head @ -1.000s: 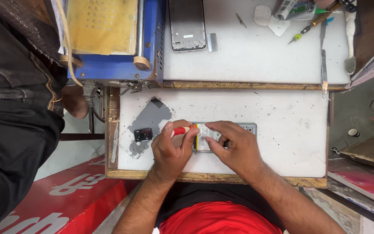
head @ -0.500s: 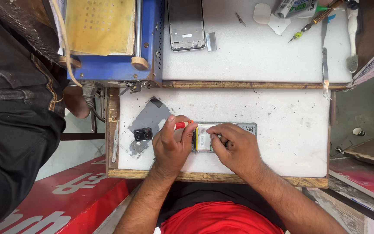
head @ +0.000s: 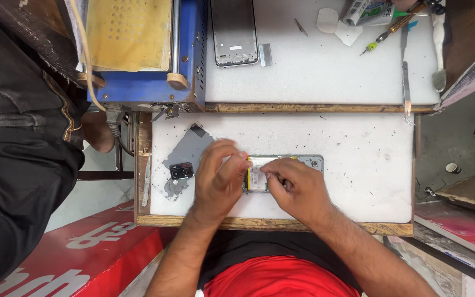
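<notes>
An opened phone (head: 307, 161) with its back off lies on the white lower bench top (head: 358, 165), its insides facing up. My left hand (head: 217, 180) curls over the phone's left end, fingertips on its edge. My right hand (head: 298, 191) rests on the phone's near side, thumb and forefinger pinched together on the inner parts near the yellow strip. Whatever is between those fingertips is too small to see. No tool shows in either hand.
A grey back cover (head: 188, 149) and a small black camera part (head: 181, 170) lie left of my hands, with thin tweezers (head: 147, 180) at the edge. The upper shelf holds a blue machine (head: 145, 82), a phone frame (head: 234, 30), a screwdriver (head: 387, 30) and a metal blade (head: 406, 77). Another person in black (head: 17, 143) stands at left.
The red-handled tool seen in my left hand is no longer visible. My left fingers have closed over the phone's end, and my right fingertips have shifted left onto its insides.
</notes>
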